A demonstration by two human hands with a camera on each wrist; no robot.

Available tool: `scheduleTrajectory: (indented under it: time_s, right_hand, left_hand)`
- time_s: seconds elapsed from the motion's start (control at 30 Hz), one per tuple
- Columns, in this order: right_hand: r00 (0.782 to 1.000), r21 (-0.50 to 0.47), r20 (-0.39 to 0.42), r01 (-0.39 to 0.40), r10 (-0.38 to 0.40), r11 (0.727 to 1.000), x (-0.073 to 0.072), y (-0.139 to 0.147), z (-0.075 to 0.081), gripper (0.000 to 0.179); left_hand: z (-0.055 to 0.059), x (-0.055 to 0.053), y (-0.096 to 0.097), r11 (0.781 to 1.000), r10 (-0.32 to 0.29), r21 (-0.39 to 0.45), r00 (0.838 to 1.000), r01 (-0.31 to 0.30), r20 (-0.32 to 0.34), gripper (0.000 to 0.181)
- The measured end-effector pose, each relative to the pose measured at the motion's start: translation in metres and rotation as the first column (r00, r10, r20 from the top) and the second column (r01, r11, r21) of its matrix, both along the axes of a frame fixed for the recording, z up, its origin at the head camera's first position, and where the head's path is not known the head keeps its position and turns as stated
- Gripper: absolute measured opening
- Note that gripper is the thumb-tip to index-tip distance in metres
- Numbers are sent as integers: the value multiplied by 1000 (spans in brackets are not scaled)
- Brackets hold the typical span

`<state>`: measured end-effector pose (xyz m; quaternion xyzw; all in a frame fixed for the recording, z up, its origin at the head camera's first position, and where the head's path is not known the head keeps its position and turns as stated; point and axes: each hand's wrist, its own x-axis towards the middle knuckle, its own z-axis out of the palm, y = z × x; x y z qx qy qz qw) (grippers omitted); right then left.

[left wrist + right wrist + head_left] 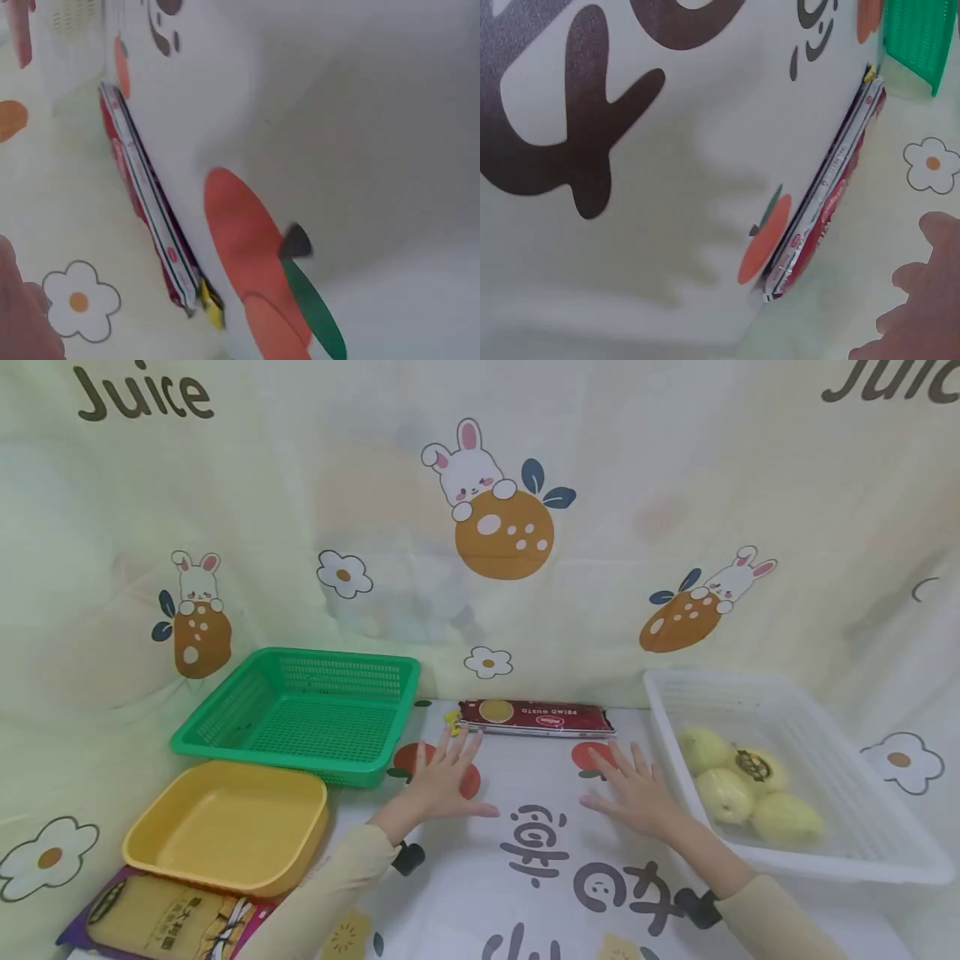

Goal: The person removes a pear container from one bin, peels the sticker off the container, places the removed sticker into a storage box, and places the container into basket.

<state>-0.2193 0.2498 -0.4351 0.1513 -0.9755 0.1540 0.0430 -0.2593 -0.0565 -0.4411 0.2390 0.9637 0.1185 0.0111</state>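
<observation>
My left grip [442,782] and right grip [637,792] are empty, fingers spread above the counter [483,868]. The packet [540,718] lies just ahead at the counter's back, long axis left to right, yellow end by my left grip, the nearer one. Its wrapper: dark red, slim, pale-lettered.

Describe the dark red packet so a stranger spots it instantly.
Find the rabbit-print curtain behind the table. At its foot, between the green basket and white basket, lies a long, slim packet. Unlike the purple-edged packet at front left, it is dark red with yellow at one end.
</observation>
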Motion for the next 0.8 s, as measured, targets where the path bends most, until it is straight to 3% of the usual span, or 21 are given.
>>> scheduleTrajectory:
  time_s: [0.13, 0.23, 0.37, 0.6, 0.7, 0.8]
  right_hand:
    - [1000, -14, -1, -21, 21, 1000, 5, 3, 9, 79]
    - [1000, -10, 9, -30, 30, 1000, 8, 8, 15, 79]
    - [1000, -11, 5, -23, 23, 1000, 12, 17, 25, 78]
    - [1000, -62, -27, 7, -8, 998, 17, 43, 41, 75]
    - [999, -107, 11, 38, -37, 994, 22, 53, 49, 77]
    - [998, -139, 21, 63, -61, 988, 26, 63, 54, 78]
  left_hand:
    - [5, 5, 9, 998, -18, 56, 1000, 18, 5, 112]
    - [9, 9, 16, 993, -18, 119, 999, 12, 47, 112]
    - [13, 14, 27, 978, -33, 208, 995, 13, 92, 110]
    - [14, 18, 59, 945, -88, 323, 991, 51, 100, 107]
    - [19, 24, 74, 916, -108, 397, 986, 49, 128, 105]
    - [19, 29, 89, 862, -135, 505, 977, 35, 163, 100]
